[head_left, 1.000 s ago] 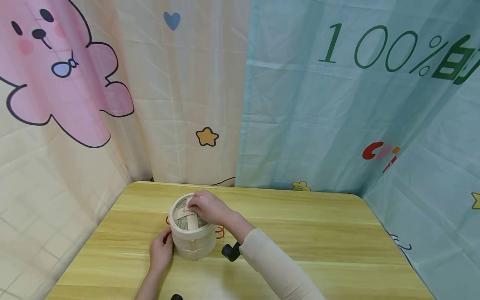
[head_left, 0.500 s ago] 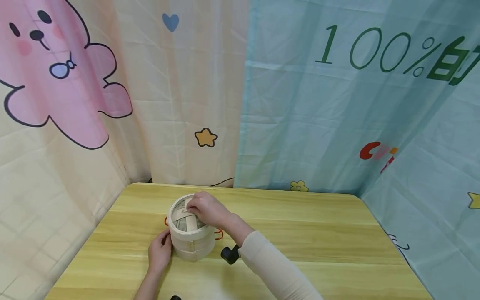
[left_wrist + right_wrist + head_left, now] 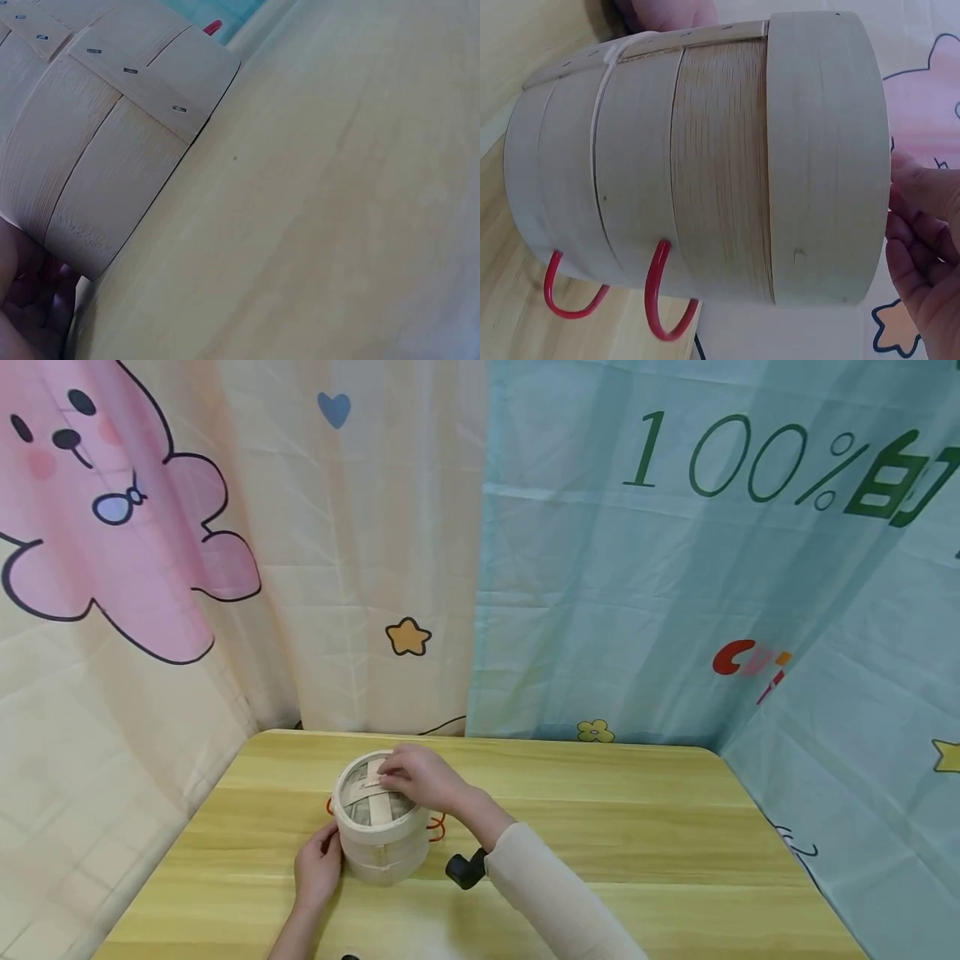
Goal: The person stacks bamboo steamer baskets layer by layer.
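A round bamboo steamer point(image 3: 384, 862) stands upright on the wooden table, two tiers high under a woven lid point(image 3: 375, 835). Over the crossed strips on top, my right hand point(image 3: 423, 777) pinches the raised strap of the lid; in the right wrist view its curled fingers point(image 3: 922, 251) are at the lid's top, partly hidden by the rim. My left hand point(image 3: 317, 870) is low at the steamer's left side, thumb and fingers closed at a red cord handle, of which a bit shows in the left wrist view. Two more red handles point(image 3: 658, 292) loop out on the opposite side.
A black object point(image 3: 467, 868) lies on the table point(image 3: 600, 827) beside the right forearm, partly behind the sleeve. Another dark object point(image 3: 350, 957) just shows at the bottom edge. Printed curtains point(image 3: 547, 610) hang around the table's back and sides.
The head view has shifted slightly. The steamer stays standing with its lid on, and both hands keep nearly the same places on it; the right fingers have moved a little at the strap.
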`<state>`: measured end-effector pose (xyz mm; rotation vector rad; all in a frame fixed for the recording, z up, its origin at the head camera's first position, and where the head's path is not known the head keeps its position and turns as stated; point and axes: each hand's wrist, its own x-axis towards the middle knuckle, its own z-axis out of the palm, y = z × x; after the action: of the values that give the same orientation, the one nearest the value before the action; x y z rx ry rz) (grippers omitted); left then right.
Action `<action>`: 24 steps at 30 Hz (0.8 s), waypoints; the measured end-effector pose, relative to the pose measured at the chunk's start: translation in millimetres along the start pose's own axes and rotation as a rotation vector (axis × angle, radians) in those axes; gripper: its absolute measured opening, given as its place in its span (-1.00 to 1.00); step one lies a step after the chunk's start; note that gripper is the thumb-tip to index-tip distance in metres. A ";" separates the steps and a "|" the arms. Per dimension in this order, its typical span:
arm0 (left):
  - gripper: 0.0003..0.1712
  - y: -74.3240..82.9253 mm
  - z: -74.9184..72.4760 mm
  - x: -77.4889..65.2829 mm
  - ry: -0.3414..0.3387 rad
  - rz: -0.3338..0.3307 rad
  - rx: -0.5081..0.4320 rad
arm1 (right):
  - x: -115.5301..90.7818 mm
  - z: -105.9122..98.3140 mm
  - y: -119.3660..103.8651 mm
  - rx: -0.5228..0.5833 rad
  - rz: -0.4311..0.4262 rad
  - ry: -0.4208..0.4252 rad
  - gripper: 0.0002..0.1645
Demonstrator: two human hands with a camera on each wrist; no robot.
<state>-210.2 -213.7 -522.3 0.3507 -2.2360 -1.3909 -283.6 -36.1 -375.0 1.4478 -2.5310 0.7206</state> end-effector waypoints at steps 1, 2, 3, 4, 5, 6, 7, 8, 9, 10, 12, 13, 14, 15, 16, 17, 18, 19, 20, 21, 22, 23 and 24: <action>-0.73 -0.7 0.3 -0.1 -0.002 -0.005 0.003 | -4.4 -1.5 2.6 0.033 0.018 0.023 -0.79; -0.73 -1.2 0.2 -0.3 -0.002 -0.004 0.008 | -9.0 -3.2 5.3 0.065 0.036 0.047 -0.79; -0.73 -2.2 0.0 -0.4 0.000 -0.005 0.014 | -13.7 -4.9 8.1 0.091 0.053 0.074 -0.79; -0.73 -2.9 -0.5 -0.4 0.002 -0.005 0.019 | -18.4 -6.2 11.6 0.115 0.069 0.101 -0.79; -0.73 -3.5 -1.1 -0.3 0.006 -0.005 0.026 | -23.3 -7.5 15.1 0.134 0.086 0.126 -0.79; -0.73 -4.1 -2.0 -0.1 0.009 -0.008 0.032 | -28.3 -8.8 18.5 0.147 0.101 0.148 -0.79; -0.73 -4.4 -3.1 0.2 0.011 -0.009 0.035 | -33.4 -9.5 22.1 0.158 0.117 0.166 -0.80; -0.73 -4.5 -4.5 0.4 0.014 -0.008 0.036 | -38.5 -10.1 25.7 0.157 0.129 0.180 -0.81; -0.73 -5.1 -7.0 0.5 0.019 -0.009 0.038 | -43.1 -10.1 28.8 0.164 0.140 0.190 -0.82; -0.72 -5.2 -9.4 0.5 0.021 -0.014 0.039 | -48.1 -9.8 31.8 0.172 0.152 0.196 -0.83; -0.71 -5.3 -14.5 0.6 0.023 -0.024 0.031 | -58.9 -8.9 36.9 0.179 0.176 0.204 -0.84; -0.70 -5.2 -17.1 0.8 0.025 -0.032 0.023 | -64.7 -8.0 39.6 0.186 0.188 0.207 -0.85; -0.69 -5.2 -19.4 1.3 0.028 -0.043 0.020 | -70.5 -7.2 42.1 0.197 0.200 0.209 -0.86; -0.68 -5.3 -21.3 2.0 0.030 -0.059 0.015 | -76.4 -6.3 44.8 0.204 0.210 0.212 -0.86; -0.67 -5.0 -22.5 2.5 0.029 -0.071 0.006 | -82.8 -5.6 47.5 0.207 0.220 0.214 -0.86; -0.66 -5.1 -23.6 3.0 0.030 -0.085 -0.001 | -89.2 -5.1 50.0 0.210 0.229 0.215 -0.87; -0.66 -5.4 -24.4 3.5 0.032 -0.107 -0.005 | -95.7 -4.6 52.5 0.216 0.238 0.213 -0.87; -0.65 -5.5 -25.2 4.1 0.032 -0.126 -0.011 | -102.4 -4.2 54.9 0.221 0.249 0.209 -0.87; -0.65 -5.9 -26.0 4.6 0.031 -0.145 -0.017 | -108.8 -3.9 57.4 0.223 0.255 0.207 -0.88; -0.65 -6.0 -27.0 5.0 0.030 -0.159 -0.033 | -115.4 -3.7 59.4 0.220 0.262 0.204 -0.88; -0.64 -6.1 -28.3 5.3 0.032 -0.170 -0.042 | -122.2 -3.5 61.2 0.225 0.272 0.200 -0.88; -0.64 -6.7 -29.7 5.7 0.033 -0.189 -0.066 | -129.5 -3.1 63.2 0.224 0.281 0.195 -0.88; -0.62 -7.9 -31.4 6.6 0.034 -0.199 -0.093 | -137.0 -2.8 65.5 0.220 0.287 0.196 -0.88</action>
<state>-199.7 -244.5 -516.1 0.5733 -2.1477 -1.5720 -266.7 99.1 -442.0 1.0134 -2.5952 1.1563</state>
